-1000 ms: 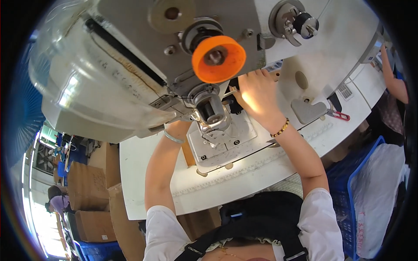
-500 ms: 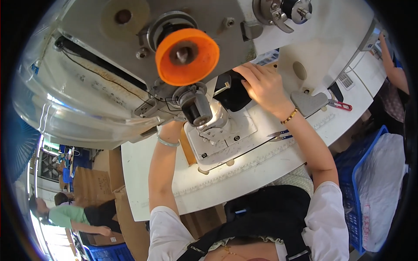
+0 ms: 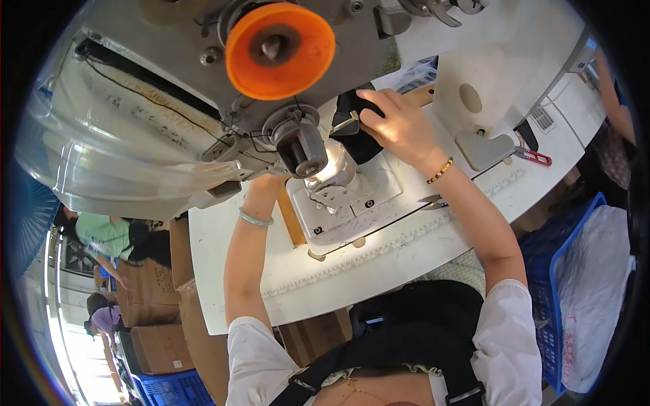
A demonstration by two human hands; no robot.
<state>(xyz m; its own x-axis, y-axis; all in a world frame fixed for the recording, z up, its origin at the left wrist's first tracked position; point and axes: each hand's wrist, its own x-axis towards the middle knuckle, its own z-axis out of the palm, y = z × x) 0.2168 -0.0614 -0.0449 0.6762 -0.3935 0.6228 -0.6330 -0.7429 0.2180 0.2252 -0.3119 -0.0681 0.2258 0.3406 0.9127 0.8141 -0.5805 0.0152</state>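
Observation:
A large sewing machine fills the upper part of the view, with an orange cone-shaped part on its front and a lit sewing area below its head. My right hand is beyond the lit area, fingers bent against a soft-looking black piece that lies behind the needle area. Its exact kind cannot be made out. My left hand reaches under the machine head from the left; only the part by the wrist shows, and its fingers are hidden.
Right of the machine base lie a grey pad, a red-handled tool and thread snips. The white table curves toward me. A blue crate with white wrapping stands right; cardboard boxes and other people are at left.
The view has shifted, so the machine head sits higher in it. My right hand stays at the black piece with its fingers more bent. At left, a person in green has changed posture.

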